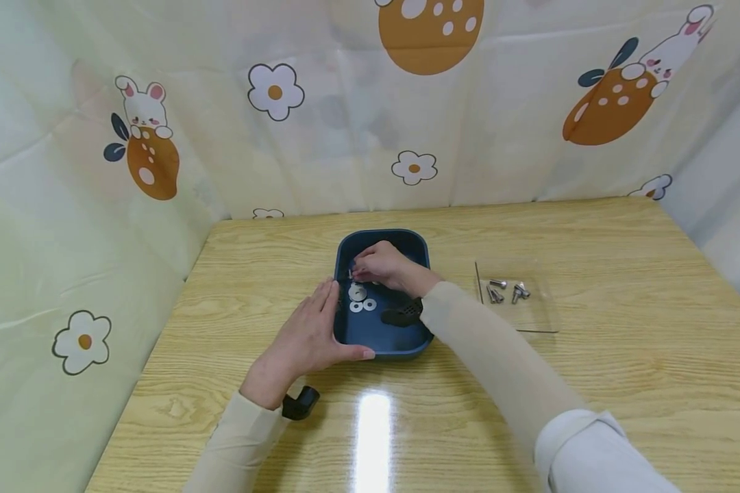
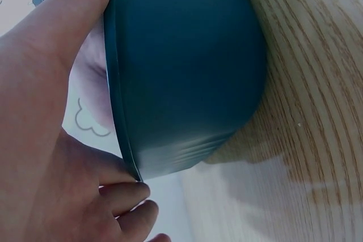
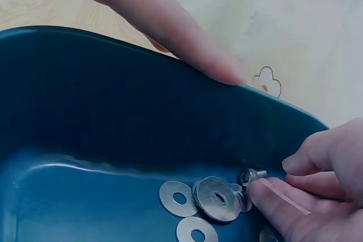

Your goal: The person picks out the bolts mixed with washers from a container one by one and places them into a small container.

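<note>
My left hand [image 1: 308,335] rests along the left rim of a dark blue plastic bin [image 1: 385,352], its fingers straight and its thumb lying on the front rim. In the left wrist view the bin's outer wall [image 2: 187,72] fills the middle. My right hand [image 1: 379,266] reaches into the bin near the left wall. Its fingertips are beside a small socket-head screw [image 3: 252,175] and appear to touch it; whether they pinch it is unclear. Next to them lie a large flat washer [image 3: 217,199] on top of others, and smaller washers [image 3: 176,199] on the bin floor.
To the bin's right, a clear plastic tray [image 1: 539,322] holds several metal screws [image 1: 495,294]. Both stand on a wood-grain table [image 1: 253,260]. A patterned curtain [image 1: 339,150] hangs behind it. Dark wrist devices [image 1: 300,404] are worn on the arms.
</note>
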Motion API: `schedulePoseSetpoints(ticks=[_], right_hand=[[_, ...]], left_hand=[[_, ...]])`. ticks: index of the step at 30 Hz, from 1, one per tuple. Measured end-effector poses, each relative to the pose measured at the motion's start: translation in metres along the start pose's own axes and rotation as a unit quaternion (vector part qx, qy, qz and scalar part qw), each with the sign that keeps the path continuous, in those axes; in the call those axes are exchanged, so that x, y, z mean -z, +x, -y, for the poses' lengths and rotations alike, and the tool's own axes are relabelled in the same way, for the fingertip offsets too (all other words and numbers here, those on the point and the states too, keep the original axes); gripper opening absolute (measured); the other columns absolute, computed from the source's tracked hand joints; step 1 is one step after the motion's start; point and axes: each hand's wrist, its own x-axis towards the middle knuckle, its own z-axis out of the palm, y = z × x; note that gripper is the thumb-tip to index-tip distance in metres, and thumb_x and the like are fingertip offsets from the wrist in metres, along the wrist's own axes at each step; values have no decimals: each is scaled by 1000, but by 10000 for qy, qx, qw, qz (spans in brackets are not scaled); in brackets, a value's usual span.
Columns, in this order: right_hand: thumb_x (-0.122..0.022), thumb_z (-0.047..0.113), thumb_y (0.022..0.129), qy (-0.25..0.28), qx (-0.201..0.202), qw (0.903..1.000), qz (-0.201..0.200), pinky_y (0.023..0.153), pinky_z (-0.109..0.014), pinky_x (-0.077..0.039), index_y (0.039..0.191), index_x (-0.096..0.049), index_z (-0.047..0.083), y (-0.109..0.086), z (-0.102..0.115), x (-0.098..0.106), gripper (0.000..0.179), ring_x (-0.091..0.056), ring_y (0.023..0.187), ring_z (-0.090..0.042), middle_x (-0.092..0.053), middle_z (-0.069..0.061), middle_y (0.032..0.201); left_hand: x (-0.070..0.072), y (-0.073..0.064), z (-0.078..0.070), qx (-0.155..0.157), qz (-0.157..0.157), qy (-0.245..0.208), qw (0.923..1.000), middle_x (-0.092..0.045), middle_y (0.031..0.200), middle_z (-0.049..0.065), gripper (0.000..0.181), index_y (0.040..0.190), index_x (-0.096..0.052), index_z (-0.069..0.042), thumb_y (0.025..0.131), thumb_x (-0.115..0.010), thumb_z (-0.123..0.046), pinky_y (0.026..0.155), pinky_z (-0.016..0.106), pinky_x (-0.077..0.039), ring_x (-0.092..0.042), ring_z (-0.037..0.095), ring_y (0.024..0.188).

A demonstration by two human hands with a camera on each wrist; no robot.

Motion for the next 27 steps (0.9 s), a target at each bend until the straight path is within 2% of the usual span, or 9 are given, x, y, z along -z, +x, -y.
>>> schedulePoseSetpoints(ticks=[7, 14, 18, 22, 24, 27], right_hand=[[-50, 1, 101, 414, -153, 9990, -33, 104, -39, -52, 137, -49, -11, 0, -5, -1, 38, -62, 119, -33, -58, -28, 131], [-52, -2, 99, 579, -205, 9981, 22, 104, -38, -51, 135, -51, -12, -1, -6, -2, 37, -61, 122, -35, -59, -29, 131], [-54, -4, 97, 667, -213, 9975, 51, 102, -36, -53, 132, -53, -13, 0, -7, -4, 36, -68, 106, -27, -64, -25, 121], [-58, -6, 95, 648, -180, 9977, 36, 100, -36, -54, 130, -55, -13, 1, -9, -7, 36, -69, 93, -20, -66, -24, 118], [-60, -5, 94, 558, -190, 9983, 16, 100, -37, -54, 130, -56, -12, 0, -9, -8, 36, -69, 98, -22, -64, -26, 125], [-62, -4, 93, 443, -171, 9989, -12, 99, -38, -55, 128, -58, -11, 0, -10, -9, 36, -69, 104, -26, -64, -25, 126]], left_hand=[[0, 0, 0, -19, 16, 38, 10000, -9, 167, 15, 130, 158, -10, -2, 71, -68, -78, 126, 46, -18, -11, 29, 155], [0, 0, 0, -17, 9, 54, 10000, -10, 167, 16, 131, 158, -10, -2, 70, -68, -79, 126, 46, -19, -12, 30, 155], [0, 1, 0, -28, 4, 55, 10000, -10, 167, 16, 130, 158, -11, -2, 70, -68, -79, 126, 46, -19, -13, 30, 155], [0, 1, 1, -31, 23, 48, 10000, -10, 167, 15, 130, 158, -10, -2, 70, -68, -79, 126, 46, -18, -12, 29, 155], [0, 1, 1, -28, 29, 59, 10000, -10, 167, 15, 131, 159, -10, -2, 70, -68, -79, 126, 46, -17, -12, 29, 155], [-1, 2, 0, -46, 24, 64, 10000, -10, 167, 15, 131, 158, -10, -2, 70, -68, -79, 126, 46, -17, -12, 28, 155]])
